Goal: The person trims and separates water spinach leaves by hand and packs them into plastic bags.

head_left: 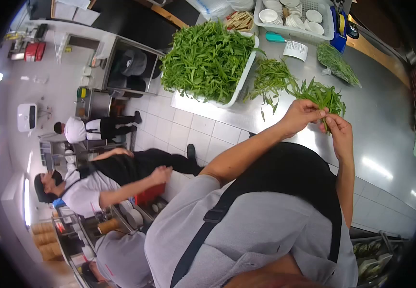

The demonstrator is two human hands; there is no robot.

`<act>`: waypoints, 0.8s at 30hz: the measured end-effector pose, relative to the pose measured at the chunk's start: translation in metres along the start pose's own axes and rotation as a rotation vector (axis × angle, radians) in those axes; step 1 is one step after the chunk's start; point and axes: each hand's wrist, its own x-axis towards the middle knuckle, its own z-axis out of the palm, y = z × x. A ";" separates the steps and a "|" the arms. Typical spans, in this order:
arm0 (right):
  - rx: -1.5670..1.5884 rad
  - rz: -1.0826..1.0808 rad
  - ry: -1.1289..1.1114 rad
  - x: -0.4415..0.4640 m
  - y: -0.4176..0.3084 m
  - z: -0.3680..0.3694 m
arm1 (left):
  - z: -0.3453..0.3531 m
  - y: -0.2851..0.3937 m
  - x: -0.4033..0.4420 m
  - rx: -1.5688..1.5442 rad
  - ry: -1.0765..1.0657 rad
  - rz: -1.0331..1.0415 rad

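Note:
A bunch of leafy green stems [324, 97] is held over the near edge of the steel counter. My left hand [300, 116] pinches it between thumb and fingers from the left. From the right, my right hand [339, 134] also grips the lower stems, close to the left fingertips. Beside the bunch lies a loose pile of thinner greens [271, 79] on the counter. To its left, a white basket [240, 85] is heaped with leafy greens [208, 60].
Farther back on the steel counter [381, 110] are a bagged bundle of greens [336, 63], a white label [295, 51], a teal-handled tool [275, 37] and a tray [292, 30] of small white dishes. Several people, one in a black apron [136, 168], are on the left.

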 end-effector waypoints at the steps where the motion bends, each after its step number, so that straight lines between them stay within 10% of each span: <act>1: -0.060 -0.061 0.001 0.000 -0.006 0.008 | -0.003 0.000 0.000 0.062 0.036 0.033; 24: 0.040 -0.073 0.050 -0.009 -0.023 0.020 | 0.003 0.010 -0.011 -0.052 0.019 -0.006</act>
